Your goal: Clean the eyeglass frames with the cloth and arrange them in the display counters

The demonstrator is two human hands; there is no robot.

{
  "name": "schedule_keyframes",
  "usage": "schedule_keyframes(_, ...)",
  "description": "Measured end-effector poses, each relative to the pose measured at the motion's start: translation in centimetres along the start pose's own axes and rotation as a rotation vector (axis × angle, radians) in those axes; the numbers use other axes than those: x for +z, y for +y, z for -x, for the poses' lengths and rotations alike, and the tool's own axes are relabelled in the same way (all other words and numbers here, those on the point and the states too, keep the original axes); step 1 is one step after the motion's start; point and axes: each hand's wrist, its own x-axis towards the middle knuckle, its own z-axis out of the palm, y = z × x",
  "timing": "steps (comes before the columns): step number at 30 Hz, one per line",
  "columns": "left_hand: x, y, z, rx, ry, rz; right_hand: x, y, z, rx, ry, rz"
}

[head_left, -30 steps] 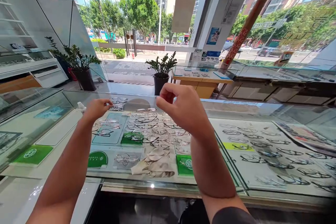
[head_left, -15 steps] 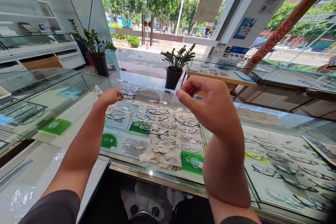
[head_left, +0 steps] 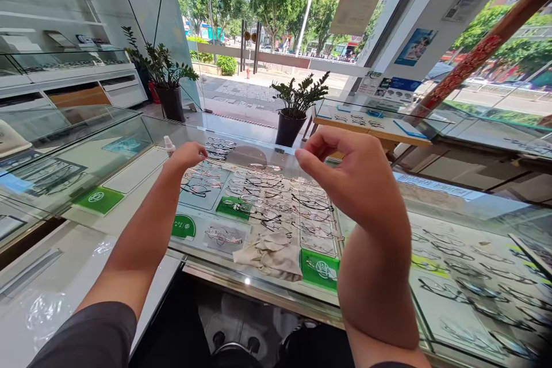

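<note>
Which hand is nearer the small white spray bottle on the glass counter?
Left. The left hand is just right of the spray bottle, close but seemingly not touching it; the right hand is far off to the bottle's right, beyond the displayed eyeglasses.

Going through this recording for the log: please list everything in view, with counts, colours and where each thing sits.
glass counter: one, clear glass with a metal edge, directly in front of the person
eyeglasses: many, dark and metal frames, in rows in the counter
green cards: four, green and white, among the displays in the counter
cloth: one, beige, crumpled, at the counter's near side
spray bottle: one, white, just past the left hand
potted plants: two, green in black pots, by the window
poster: one, blue, on the window pillar
left hand: one, above the eyeglasses, nothing clearly held
right hand: one, fingers pinched above the counter, nothing clearly held
</note>
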Motion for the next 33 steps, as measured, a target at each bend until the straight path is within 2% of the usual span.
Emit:
schedule_keyframes(4,1.2,0.4,-0.7,0.057,0.026,-0.061,0.0,-0.1,0.0,0.000,-0.005,0.000)
schedule_keyframes(9,2.7,0.8,-1.3,0.089,-0.013,-0.103,0.1,-0.1,0.0,0.004,0.000,0.001)
schedule_keyframes(17,3.5,1.0,-1.8,0.075,-0.036,-0.136,0.1,-0.1,0.0,0.012,-0.013,0.001)
schedule_keyframes(21,3.2,1.3,-1.6,0.077,-0.041,-0.136,0.1,-0.2,0.0,0.014,-0.021,0.003)
schedule_keyframes(26,1.7,1.8,-0.8,0.076,-0.013,-0.148,0.1,-0.1,0.0,0.017,-0.031,0.007)
schedule_keyframes(30,0.4,3.1,0.3,0.089,0.113,-0.096,0.2,-0.1,-0.1,0.021,-0.043,0.014)
schedule_keyframes(33,-0.2,4.9,1.4,0.143,0.230,0.056,0.3,-0.1,-0.1,0.025,-0.070,0.032)
